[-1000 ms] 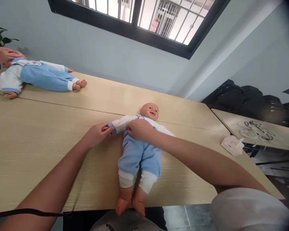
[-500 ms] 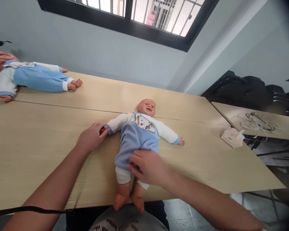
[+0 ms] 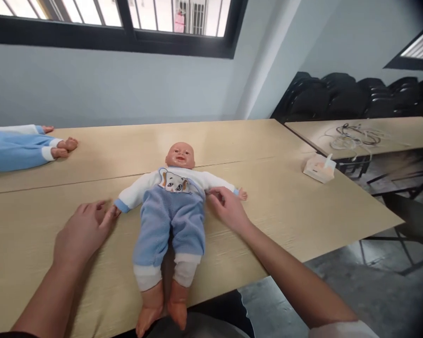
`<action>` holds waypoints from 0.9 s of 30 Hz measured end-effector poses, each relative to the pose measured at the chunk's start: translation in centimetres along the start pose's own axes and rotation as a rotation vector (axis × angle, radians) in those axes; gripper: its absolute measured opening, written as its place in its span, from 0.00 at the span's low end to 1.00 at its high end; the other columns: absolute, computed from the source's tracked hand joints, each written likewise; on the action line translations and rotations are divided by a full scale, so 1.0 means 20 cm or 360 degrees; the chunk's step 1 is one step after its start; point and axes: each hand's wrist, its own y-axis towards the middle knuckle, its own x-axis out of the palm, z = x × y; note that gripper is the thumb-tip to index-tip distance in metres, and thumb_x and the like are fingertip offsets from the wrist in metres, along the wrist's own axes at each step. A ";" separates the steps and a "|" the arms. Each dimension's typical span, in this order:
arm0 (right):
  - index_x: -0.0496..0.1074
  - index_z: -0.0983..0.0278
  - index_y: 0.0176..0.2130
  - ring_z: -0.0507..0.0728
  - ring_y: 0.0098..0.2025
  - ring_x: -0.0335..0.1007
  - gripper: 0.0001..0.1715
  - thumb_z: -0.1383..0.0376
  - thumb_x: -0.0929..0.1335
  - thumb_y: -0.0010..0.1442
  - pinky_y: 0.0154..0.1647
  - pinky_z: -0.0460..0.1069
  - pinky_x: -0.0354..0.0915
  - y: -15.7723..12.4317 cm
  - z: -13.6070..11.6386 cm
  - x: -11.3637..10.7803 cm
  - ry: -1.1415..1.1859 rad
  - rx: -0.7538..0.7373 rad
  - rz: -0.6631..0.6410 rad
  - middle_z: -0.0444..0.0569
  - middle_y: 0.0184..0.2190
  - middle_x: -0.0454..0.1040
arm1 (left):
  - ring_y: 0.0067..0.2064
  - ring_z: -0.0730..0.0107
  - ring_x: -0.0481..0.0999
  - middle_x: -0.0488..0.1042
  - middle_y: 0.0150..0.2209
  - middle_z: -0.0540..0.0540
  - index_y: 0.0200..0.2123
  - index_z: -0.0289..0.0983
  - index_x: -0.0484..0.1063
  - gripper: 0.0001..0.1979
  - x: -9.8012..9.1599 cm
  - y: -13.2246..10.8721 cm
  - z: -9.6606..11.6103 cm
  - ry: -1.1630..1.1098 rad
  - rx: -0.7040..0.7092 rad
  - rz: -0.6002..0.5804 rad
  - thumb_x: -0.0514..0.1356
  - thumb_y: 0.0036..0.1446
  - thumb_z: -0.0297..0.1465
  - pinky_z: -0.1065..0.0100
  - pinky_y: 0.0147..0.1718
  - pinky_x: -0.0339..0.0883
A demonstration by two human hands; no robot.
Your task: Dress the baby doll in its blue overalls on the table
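Baby doll (image 3: 172, 211) in a white top and blue fleece trousers lies face-up along the near edge of a long pale wooden table (image 3: 285, 206), its bare feet hanging just past the edge toward the camera and its arms spread to either side. Beyond the table's far edge, a grey wall rises to a black-framed window (image 3: 109, 33), and stacked dark chairs (image 3: 338, 96) stand to the right. A second table (image 3: 391, 129), set at an angle on the right, carries a loose coil of cables (image 3: 356, 136). At far left, a second doll (image 3: 24, 148) in matching blue lies on its back, only its legs and one sleeve in frame. The person's left hand (image 3: 82, 230) rests palm-down on the tabletop, fingers loosely together, fingertips touching the doll's blue cuff. The right hand (image 3: 227, 206), fingers curled, lies against the doll's other sleeve; whether it grips the fabric cannot be told. A small tissue box (image 3: 319, 168) sits near the table's right end.
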 end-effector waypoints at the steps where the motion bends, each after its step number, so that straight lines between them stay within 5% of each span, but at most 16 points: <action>1: 0.75 0.63 0.47 0.59 0.42 0.74 0.12 0.59 0.67 0.70 0.44 0.54 0.68 0.02 0.01 0.01 0.0028 -0.0012 -0.0058 0.53 0.45 0.80 | 0.48 0.40 0.78 0.79 0.47 0.34 0.51 0.38 0.75 0.21 -0.02 0.01 0.06 0.0068 -0.0027 0.0113 0.54 0.67 0.46 0.49 0.41 0.72; 3: 0.75 0.63 0.46 0.59 0.43 0.75 0.12 0.58 0.69 0.68 0.45 0.53 0.68 0.05 -0.01 0.04 0.0072 -0.0045 -0.0107 0.52 0.44 0.80 | 0.48 0.39 0.78 0.79 0.45 0.34 0.48 0.37 0.76 0.18 -0.07 0.06 0.25 0.0133 0.0111 0.0304 0.54 0.67 0.42 0.46 0.45 0.72; 5: 0.75 0.63 0.47 0.59 0.43 0.75 0.13 0.58 0.71 0.66 0.45 0.53 0.69 0.09 -0.03 0.08 0.0071 -0.0089 -0.0065 0.52 0.43 0.80 | 0.50 0.44 0.77 0.80 0.46 0.37 0.48 0.37 0.76 0.15 -0.11 0.13 0.48 0.0059 0.0557 0.0376 0.55 0.68 0.39 0.46 0.52 0.70; 8: 0.75 0.63 0.46 0.61 0.45 0.74 0.08 0.65 0.70 0.65 0.48 0.55 0.68 0.14 -0.03 0.11 -0.0058 -0.0221 0.0043 0.53 0.43 0.79 | 0.55 0.48 0.76 0.79 0.52 0.38 0.54 0.38 0.75 0.16 -0.12 0.28 0.82 -0.0007 0.1119 0.0206 0.56 0.69 0.38 0.50 0.56 0.68; 11: 0.77 0.63 0.42 0.61 0.45 0.74 0.07 0.69 0.69 0.65 0.50 0.56 0.67 0.17 0.01 0.11 0.0006 -0.0240 0.0099 0.52 0.40 0.80 | 0.58 0.49 0.75 0.79 0.54 0.40 0.56 0.40 0.75 0.17 -0.10 0.45 1.03 0.0016 0.1407 -0.0170 0.58 0.68 0.38 0.52 0.56 0.67; 15: 0.78 0.63 0.44 0.56 0.39 0.73 0.09 0.63 0.68 0.68 0.42 0.52 0.68 0.16 0.06 0.10 0.0635 -0.0052 -0.0025 0.49 0.39 0.81 | 0.52 0.54 0.79 0.82 0.49 0.44 0.50 0.42 0.78 0.14 -0.11 0.59 1.13 0.0030 0.1449 -0.0666 0.58 0.68 0.40 0.59 0.48 0.69; 18: 0.77 0.64 0.44 0.55 0.37 0.73 0.12 0.60 0.66 0.70 0.38 0.50 0.68 0.17 0.05 0.07 0.0890 0.0011 -0.0152 0.49 0.38 0.81 | 0.47 0.59 0.80 0.83 0.47 0.47 0.48 0.43 0.78 0.15 -0.13 0.62 1.16 -0.0009 0.1379 -0.0818 0.55 0.68 0.41 0.63 0.41 0.68; 23: 0.78 0.63 0.46 0.61 0.47 0.73 0.10 0.61 0.70 0.67 0.52 0.57 0.67 0.19 0.13 -0.13 0.0181 -0.0172 -0.0165 0.54 0.45 0.80 | 0.43 0.61 0.79 0.81 0.43 0.49 0.44 0.43 0.77 0.10 -0.15 0.61 1.14 -0.0087 0.1283 -0.0738 0.58 0.62 0.37 0.65 0.37 0.68; 27: 0.73 0.62 0.58 0.72 0.58 0.67 0.32 0.55 0.77 0.58 0.62 0.67 0.62 0.13 0.38 -0.31 -0.0342 -0.0257 -0.0173 0.61 0.56 0.75 | 0.42 0.62 0.77 0.79 0.43 0.48 0.42 0.42 0.73 0.08 -0.12 0.56 1.09 -0.0213 0.1264 -0.0533 0.57 0.59 0.32 0.64 0.39 0.70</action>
